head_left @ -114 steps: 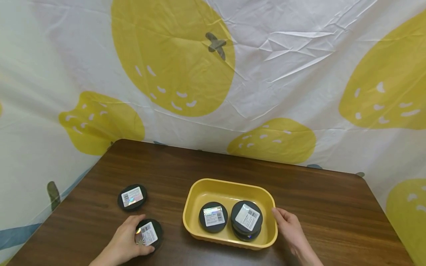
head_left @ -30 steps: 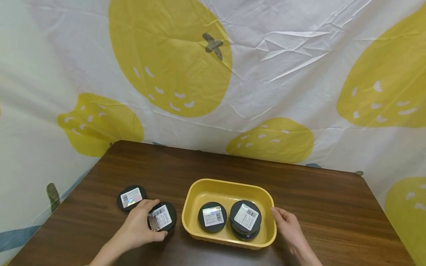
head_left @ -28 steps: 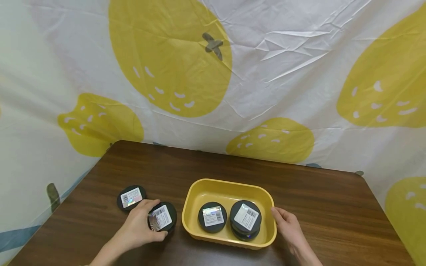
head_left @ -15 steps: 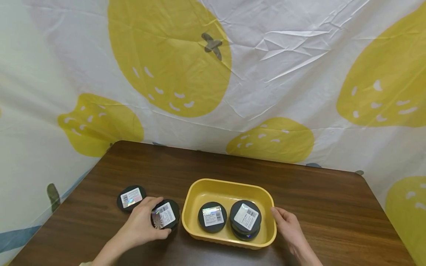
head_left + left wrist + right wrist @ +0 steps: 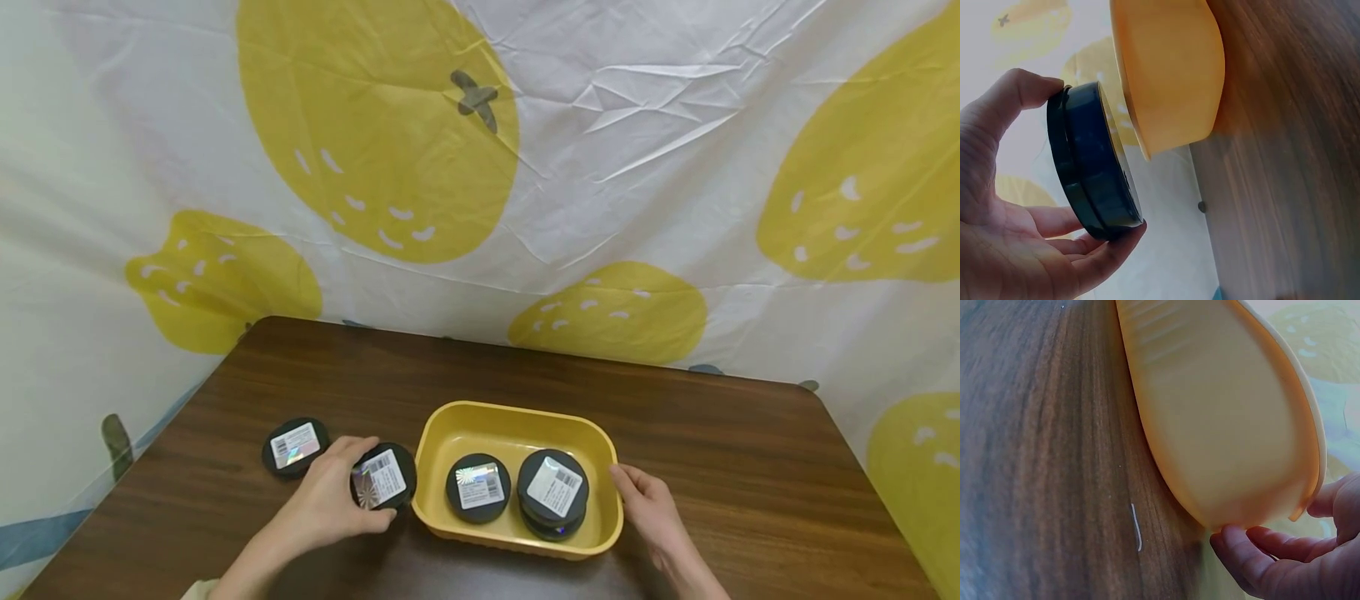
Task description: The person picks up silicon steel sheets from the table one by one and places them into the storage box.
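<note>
In the head view my left hand (image 5: 330,496) holds a round black tin (image 5: 384,477) with a white and holographic label facing up. Thumb and fingers span the tin's edge, close by the left end of a yellow plastic tub (image 5: 517,410). The left wrist view shows this tin (image 5: 1094,162) raised off the table, its lid seam visible. My right hand (image 5: 651,508) grips the tub's right end, thumb at the rim and fingertips against the outer wall (image 5: 1235,425). Inside the tub lie a single black tin (image 5: 478,489) and a stack of tins (image 5: 553,492).
Another labelled black tin (image 5: 296,447) lies on the brown wooden table (image 5: 360,367), beyond my left hand. A white cloth (image 5: 600,192) printed with yellow fruit hangs behind and beside the table.
My left hand has carried its tin from the front left of the table, rightward and slightly back, up to the tub. The right hand keeps its hold on the tub's end.
</note>
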{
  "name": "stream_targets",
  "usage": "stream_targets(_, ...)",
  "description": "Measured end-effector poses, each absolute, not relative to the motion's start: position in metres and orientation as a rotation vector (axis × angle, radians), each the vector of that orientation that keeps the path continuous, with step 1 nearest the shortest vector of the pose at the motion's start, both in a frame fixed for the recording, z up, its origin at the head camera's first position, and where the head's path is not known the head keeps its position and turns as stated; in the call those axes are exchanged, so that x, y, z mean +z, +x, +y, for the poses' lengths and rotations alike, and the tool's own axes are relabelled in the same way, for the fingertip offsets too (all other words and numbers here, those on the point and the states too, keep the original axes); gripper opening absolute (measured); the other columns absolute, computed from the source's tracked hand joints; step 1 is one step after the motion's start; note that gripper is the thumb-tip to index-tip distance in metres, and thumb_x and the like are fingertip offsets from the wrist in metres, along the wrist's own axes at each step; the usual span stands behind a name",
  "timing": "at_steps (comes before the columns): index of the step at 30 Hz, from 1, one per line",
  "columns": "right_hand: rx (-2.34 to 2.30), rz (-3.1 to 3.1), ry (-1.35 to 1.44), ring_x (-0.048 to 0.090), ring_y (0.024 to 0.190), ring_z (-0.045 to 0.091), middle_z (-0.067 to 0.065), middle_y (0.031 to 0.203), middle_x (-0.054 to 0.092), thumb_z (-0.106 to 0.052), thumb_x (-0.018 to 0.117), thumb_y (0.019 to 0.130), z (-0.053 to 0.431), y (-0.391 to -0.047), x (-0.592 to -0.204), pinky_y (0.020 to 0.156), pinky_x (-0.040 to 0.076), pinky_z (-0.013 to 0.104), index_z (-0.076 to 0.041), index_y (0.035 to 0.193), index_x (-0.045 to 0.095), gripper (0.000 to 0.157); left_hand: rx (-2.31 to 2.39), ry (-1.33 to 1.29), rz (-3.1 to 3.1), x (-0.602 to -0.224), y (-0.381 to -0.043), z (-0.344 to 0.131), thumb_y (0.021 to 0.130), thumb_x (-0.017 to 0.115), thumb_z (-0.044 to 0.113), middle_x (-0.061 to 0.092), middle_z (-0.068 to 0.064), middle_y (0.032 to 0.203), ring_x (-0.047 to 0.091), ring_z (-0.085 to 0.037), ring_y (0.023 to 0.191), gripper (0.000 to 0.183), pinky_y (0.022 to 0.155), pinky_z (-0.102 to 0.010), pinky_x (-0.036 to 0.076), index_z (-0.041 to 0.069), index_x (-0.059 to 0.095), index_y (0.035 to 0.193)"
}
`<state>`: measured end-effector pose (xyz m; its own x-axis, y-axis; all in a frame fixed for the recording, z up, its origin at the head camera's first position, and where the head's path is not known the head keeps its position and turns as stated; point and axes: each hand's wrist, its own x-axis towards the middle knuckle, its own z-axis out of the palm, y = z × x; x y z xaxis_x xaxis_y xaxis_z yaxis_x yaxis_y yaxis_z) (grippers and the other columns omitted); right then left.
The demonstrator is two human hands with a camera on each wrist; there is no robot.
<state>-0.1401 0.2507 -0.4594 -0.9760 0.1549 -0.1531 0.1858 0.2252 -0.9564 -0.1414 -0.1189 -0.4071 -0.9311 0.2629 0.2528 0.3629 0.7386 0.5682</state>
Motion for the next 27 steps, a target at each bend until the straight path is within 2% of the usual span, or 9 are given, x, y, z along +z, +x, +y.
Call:
stream_targets(6,-1.918,2.43,0.352,0.06,0.088,0.017,0.022,0.105,0.063,-0.016,0.045,0.099,0.251,-0.14,-0.459,0.073,0.048,0.022,0.017,0.12,0.052,0.04,-0.968,-0.52,-2.804,-0.404,-0.144,-0.113,0.051,0.083,0.02,0.057,-0.016,0.112,0.057,-0.03,0.097,0.079,0.082,-0.044,0.047,-0.01,0.056,0.119)
stream_targets(19,-1.881,2.449,0.328,0.058,0.101,0.027,0.028,0.115,0.058,-0.016,0.043,0.1,0.252,-0.14,-0.458,0.08,0.047,0.027,0.018,0.123,0.048,0.042,-0.993,-0.554,-2.785,-0.4,-0.148,-0.105,0.052,0.084,0.022,0.057,-0.015,0.112,0.057,-0.028,0.098,0.08,0.083,-0.042,0.047,-0.009,0.056,0.119)
stream_targets(27,-1.91,2.432,0.328,0.059,0.097,0.023,0.027,0.112,0.059,-0.015,0.045,0.099,0.251,-0.139,-0.457,0.076,0.048,0.024,0.018,0.123,0.048,0.041,-1.01,-0.56,-2.805,-0.396,-0.151,-0.097,0.052,0.084,0.021,0.057,-0.014,0.113,0.056,-0.026,0.095,0.08,0.081,-0.041,0.047,-0.008,0.055,0.12)
